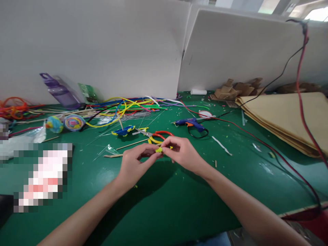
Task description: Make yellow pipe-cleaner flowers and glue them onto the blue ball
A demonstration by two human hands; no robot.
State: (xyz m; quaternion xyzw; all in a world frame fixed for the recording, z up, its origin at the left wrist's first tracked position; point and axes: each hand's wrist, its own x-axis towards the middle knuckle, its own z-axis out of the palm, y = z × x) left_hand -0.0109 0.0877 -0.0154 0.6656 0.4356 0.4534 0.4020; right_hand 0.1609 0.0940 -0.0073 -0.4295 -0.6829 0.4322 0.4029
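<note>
Between both hands, over the middle of the table, is a small bright yellow piece point(159, 150) that looks like bent pipe cleaner. My left hand point(137, 160) pinches its left side with thumb and forefinger. From the right, my right hand point(183, 152) closes its fingertips on the same piece. Just behind the hands lie scissors point(146, 133) with red and yellow handles, partly hidden by my right hand. A blue and yellow fuzzy shape point(123, 131) on a thin stick rests to their left.
A blue glue gun point(191, 123) lies behind my right hand, its cable crossing the right side. Pipe cleaners point(123, 107) are heaped at the back, near a purple bottle point(63, 94). Brown paper envelopes point(284, 116) lie at right. A pixelated object point(47, 177) is at left.
</note>
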